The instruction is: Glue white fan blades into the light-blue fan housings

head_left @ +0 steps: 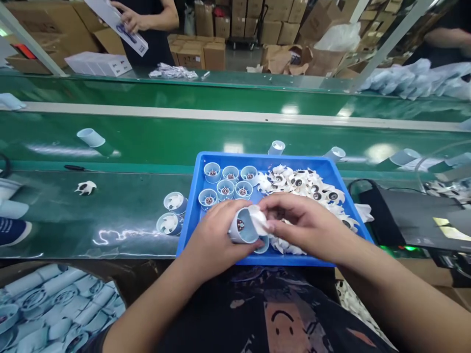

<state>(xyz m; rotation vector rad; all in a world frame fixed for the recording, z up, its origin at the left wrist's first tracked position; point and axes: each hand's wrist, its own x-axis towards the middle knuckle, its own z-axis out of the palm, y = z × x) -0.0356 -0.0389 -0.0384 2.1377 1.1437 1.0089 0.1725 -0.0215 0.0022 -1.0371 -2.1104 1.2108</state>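
My left hand point(215, 235) grips a pale blue plastic tube point(243, 228) tilted so its open end, with a small motor inside, faces me. My right hand point(301, 223) pinches a white fan blade point(257, 218) at the mouth of that tube. Both hands hover over the front of a blue tray point(191, 215). In the tray stand several blue tubes with motors point(226, 182) at the left, and a heap of white fan blades point(305, 184) fills the right side.
Two tubes fitted with white blades point(172, 213) lie on the green bench left of the tray, one loose blade point(85, 187) farther left. Loose tubes lie on the conveyor point(91, 138). A bin of tubes point(47, 309) sits lower left. Another person's hands point(128, 19) hold a box beyond.
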